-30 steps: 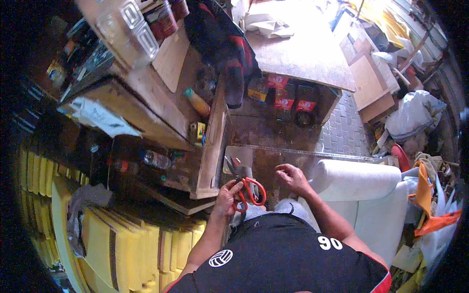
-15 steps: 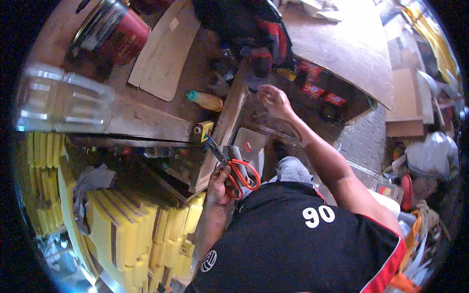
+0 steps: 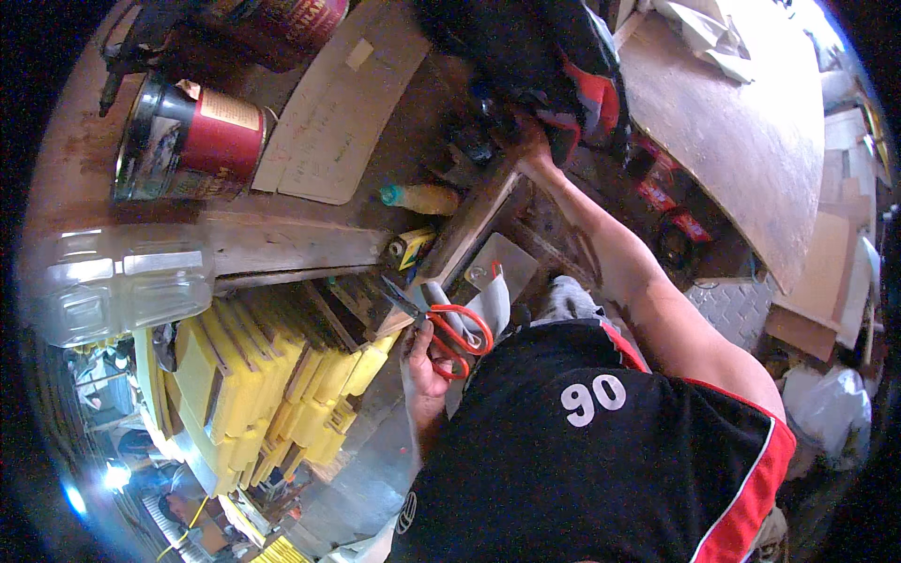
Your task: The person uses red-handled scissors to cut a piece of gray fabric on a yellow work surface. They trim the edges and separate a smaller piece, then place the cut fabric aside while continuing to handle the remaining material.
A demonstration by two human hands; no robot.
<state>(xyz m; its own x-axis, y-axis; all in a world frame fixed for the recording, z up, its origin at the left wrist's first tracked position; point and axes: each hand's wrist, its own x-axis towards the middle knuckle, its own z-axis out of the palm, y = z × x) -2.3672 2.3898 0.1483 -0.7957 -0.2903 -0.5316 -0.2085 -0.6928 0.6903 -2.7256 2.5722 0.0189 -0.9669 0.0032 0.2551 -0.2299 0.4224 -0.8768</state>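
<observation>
My left hand (image 3: pixel 427 373) grips a pair of scissors (image 3: pixel 462 324) by the orange handles. The dark blades are slightly apart and point up and left, with nothing visible between them. My right hand (image 3: pixel 530 150) reaches to the far end of a wooden plank edge (image 3: pixel 479 220), beside a black bag (image 3: pixel 535 47) with red trim. Its fingers are lost in the shadow there, so what they touch cannot be made out. A small bottle with a teal cap (image 3: pixel 422 198) lies left of the plank edge, near a small yellow box (image 3: pixel 411 248).
Yellow foam-like slabs (image 3: pixel 235 385) are stacked at the left, below a clear plastic jar (image 3: pixel 131 281). A red and black can (image 3: pixel 192 141) and a cardboard piece (image 3: pixel 338 113) lie farther back. A wooden board (image 3: pixel 741 122) spans the right, with red packages (image 3: pixel 662 197) under its edge.
My right hand has moved farther away, into the shadow beside the black bag. My left hand still holds the scissors. The whole view has shifted and turned.
</observation>
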